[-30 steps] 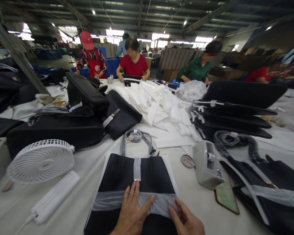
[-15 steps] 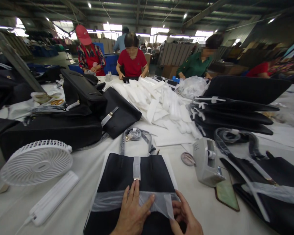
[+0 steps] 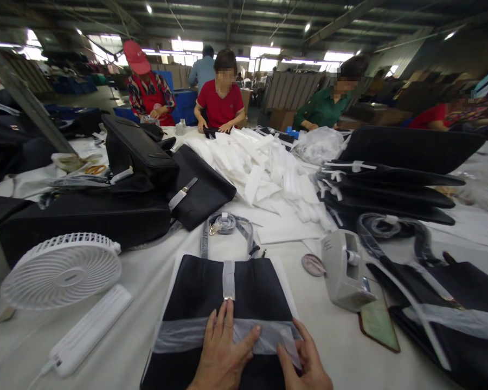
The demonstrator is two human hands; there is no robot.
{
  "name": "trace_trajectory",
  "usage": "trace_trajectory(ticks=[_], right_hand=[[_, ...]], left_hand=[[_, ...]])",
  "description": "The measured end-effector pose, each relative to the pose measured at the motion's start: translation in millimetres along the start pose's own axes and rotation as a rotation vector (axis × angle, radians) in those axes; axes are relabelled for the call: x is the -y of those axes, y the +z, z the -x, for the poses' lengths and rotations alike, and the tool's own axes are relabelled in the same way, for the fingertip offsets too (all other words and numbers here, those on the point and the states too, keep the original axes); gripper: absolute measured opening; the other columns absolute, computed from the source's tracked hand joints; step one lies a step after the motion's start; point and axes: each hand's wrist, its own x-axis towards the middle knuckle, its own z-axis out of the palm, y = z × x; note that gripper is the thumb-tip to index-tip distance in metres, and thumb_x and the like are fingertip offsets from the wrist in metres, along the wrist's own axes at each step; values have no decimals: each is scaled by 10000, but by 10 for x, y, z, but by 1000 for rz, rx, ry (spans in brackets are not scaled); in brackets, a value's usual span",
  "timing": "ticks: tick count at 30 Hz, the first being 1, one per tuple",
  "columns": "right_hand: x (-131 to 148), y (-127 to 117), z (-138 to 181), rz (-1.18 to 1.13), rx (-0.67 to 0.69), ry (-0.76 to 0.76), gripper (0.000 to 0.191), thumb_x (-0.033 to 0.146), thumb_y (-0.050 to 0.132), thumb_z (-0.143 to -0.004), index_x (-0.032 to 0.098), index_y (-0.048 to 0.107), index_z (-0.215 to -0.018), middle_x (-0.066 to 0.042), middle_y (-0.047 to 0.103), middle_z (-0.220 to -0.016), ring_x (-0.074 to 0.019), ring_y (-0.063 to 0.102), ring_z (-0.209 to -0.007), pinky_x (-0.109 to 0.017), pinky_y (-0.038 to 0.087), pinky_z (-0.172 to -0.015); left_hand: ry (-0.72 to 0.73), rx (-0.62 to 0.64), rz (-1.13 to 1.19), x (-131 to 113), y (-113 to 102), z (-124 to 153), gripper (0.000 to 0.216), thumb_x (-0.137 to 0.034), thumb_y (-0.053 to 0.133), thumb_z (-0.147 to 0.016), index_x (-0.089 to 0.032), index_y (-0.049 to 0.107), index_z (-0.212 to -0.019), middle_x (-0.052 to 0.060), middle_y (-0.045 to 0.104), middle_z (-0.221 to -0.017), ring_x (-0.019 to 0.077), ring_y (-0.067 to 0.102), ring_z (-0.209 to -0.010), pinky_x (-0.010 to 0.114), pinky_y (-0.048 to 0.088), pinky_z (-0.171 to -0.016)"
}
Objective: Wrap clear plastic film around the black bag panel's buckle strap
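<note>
A black handbag (image 3: 199,287) lies flat in front of me over a white sheet, its wrapped handle pointing away. Across its middle runs a strip of clear plastic film (image 3: 179,335). My left hand (image 3: 226,346) rests on the film with fingers stretched out, their tips just below the covered metal clasp (image 3: 228,290). At the bag's right edge, my right hand (image 3: 305,360) has the film's end between thumb and fingers. The undersides of those fingers are partly hidden.
A tape dispenser (image 3: 344,271) stands to the right, near another black bag (image 3: 467,281). On the left are a white fan (image 3: 65,271) and a white power strip (image 3: 91,330). Behind lie white paper pieces (image 3: 264,168) and stacked black bags (image 3: 394,184). Several people work across the table.
The film's right end has gone from a raised, folded flap to lying further right over the bag's edge. My right thumb has shifted slightly left; my left hand stays in place.
</note>
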Motion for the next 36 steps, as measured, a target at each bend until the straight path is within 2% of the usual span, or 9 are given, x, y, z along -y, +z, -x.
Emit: trace_trajectory(ticks=[4,7,11,15,19,23,27,31,36], right_hand=[[-15,-47,-15,109,-67,40,582,668,450,-829,224,647,-1149,-50,715,-845,-239,680,-802,-305,521,-716],[0,-109,-37,95,-82,-81,516,674,418,-851,253,706,-934,-40,714,-862,-234,666,-821,-306,498,-763],[2,-194,-104,131,-85,-181,448,637,472,-853,250,677,-758,-17,604,-774,-193,609,-718,-299,456,-722],[-88,-234,-207,118,-78,-73,488,688,519,-783,231,635,-659,-25,582,-814,-173,563,-654,-311,451,-712],[-209,-259,-318,35,10,104,510,737,590,-629,229,635,-609,-38,638,-770,-211,596,-677,-326,462,-702],[-247,-279,-382,20,64,183,497,730,579,-585,235,627,-613,-25,638,-644,-233,598,-641,-348,457,-701],[-251,-278,-409,31,99,206,495,727,571,-588,238,635,-628,-19,642,-619,-237,603,-634,-345,448,-681],[-309,-279,-439,-30,142,206,484,713,586,-602,232,633,-615,-19,646,-607,-230,606,-636,-331,443,-666],[-407,-278,-524,-255,207,256,452,645,691,-546,204,625,-617,-35,651,-609,-214,589,-623,-317,458,-643]], left_hand=[[14,-80,-114,-48,-18,-51,786,-521,729,-732,-506,305,-1393,159,178,-1564,384,407,-1315,517,388,-969],[40,-65,-168,-54,-52,-66,792,-569,698,-740,-507,272,-1405,189,240,-1535,386,428,-1298,506,389,-952],[65,-43,-212,-51,-85,-68,791,-609,663,-749,-494,255,-1417,199,321,-1493,386,421,-1301,514,370,-952],[94,-24,-245,-54,-100,-69,796,-653,625,-753,-454,263,-1433,175,384,-1466,393,379,-1325,550,275,-1015],[177,30,-272,-67,-129,-85,765,-675,573,-778,-396,305,-1438,130,417,-1461,379,329,-1355,615,71,-1109],[295,118,-292,-78,-155,-138,688,-647,502,-841,-309,364,-1425,46,321,-1533,342,193,-1421,638,-64,-1136],[434,180,-285,-81,-154,-233,681,-635,406,-892,-220,359,-1429,19,185,-1580,307,63,-1454,617,-131,-1141],[511,230,-233,-178,-116,-362,672,-633,313,-922,-227,291,-1457,12,133,-1590,303,69,-1453,608,-155,-1129],[527,230,-159,-403,-24,-482,664,-617,291,-931,-256,210,-1482,28,136,-1590,319,141,-1436,607,-165,-1114]])
